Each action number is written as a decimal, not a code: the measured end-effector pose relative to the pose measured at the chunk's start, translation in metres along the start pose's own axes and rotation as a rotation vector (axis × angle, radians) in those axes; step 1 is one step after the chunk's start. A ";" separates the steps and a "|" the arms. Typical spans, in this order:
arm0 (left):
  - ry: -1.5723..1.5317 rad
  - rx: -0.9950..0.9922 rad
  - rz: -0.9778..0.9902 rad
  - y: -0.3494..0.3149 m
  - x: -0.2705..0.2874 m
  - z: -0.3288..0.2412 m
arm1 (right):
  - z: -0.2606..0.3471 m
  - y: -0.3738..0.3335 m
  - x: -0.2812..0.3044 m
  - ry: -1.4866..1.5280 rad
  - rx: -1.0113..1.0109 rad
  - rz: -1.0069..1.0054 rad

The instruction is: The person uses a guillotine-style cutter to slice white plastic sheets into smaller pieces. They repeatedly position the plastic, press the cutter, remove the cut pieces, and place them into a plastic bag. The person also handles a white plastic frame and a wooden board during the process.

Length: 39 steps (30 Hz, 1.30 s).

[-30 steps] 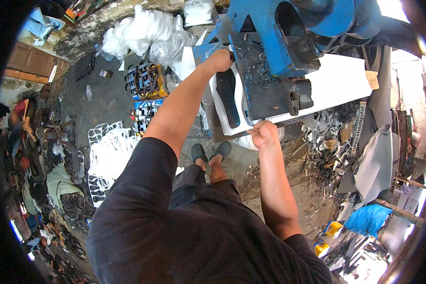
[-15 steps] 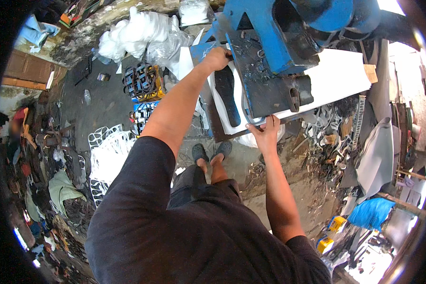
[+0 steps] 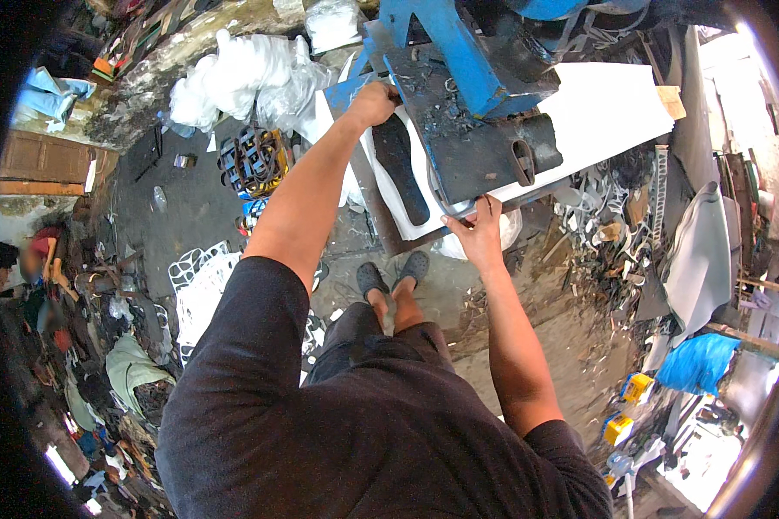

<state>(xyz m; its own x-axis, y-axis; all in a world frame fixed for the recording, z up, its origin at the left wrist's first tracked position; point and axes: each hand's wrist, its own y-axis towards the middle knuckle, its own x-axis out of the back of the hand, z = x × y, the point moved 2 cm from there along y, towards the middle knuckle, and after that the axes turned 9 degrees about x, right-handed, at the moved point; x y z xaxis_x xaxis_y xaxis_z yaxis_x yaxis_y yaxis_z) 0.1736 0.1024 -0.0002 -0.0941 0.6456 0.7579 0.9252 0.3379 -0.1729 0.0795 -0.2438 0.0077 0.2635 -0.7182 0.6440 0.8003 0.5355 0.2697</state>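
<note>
A white sheet [image 3: 601, 108] lies across the table of a blue press [image 3: 459, 60], with a long sole-shaped hole through which a dark surface shows. Over the sheet sits the press's black plate [image 3: 485, 169]. From under the plate's left edge peeks a grey curved strip, seemingly a cutting die [image 3: 442, 201]. My left hand [image 3: 375, 105] is closed at the far end of the strip, its fingertips hidden by the plate. At the near end, my right hand [image 3: 480, 233] has its thumb and fingers closed about the strip's rounded end, against the plate's near edge.
White cut-out webbing [image 3: 203, 294] is heaped on the floor at left, near strapped bundles [image 3: 255, 164]. Plastic bags [image 3: 242, 78] stand behind. Scraps [image 3: 610, 208] are piled to the right of the press. At far left a person [image 3: 39, 251] is partly visible.
The whole view has shifted slightly, so the press and sheet appear a little further up and left. Both hands keep about the same places at the plate's edge.
</note>
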 end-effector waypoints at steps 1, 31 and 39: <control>0.015 -0.007 -0.006 -0.002 0.002 0.001 | 0.003 0.001 0.003 0.031 -0.036 0.003; -1.492 0.470 0.272 -0.083 -0.026 -0.091 | -0.057 0.043 0.016 0.768 -0.831 -0.447; -1.670 0.418 0.308 -0.085 -0.029 -0.106 | -0.073 0.043 0.050 0.637 -0.751 -0.221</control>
<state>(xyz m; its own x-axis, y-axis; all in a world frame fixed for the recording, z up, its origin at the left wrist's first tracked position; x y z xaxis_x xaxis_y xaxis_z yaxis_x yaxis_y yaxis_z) 0.1364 -0.0175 0.0594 -0.4415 0.5745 -0.6892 0.8570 0.0426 -0.5135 0.1663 -0.2894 -0.0012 0.1309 -0.9887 0.0729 0.9402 0.1004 -0.3255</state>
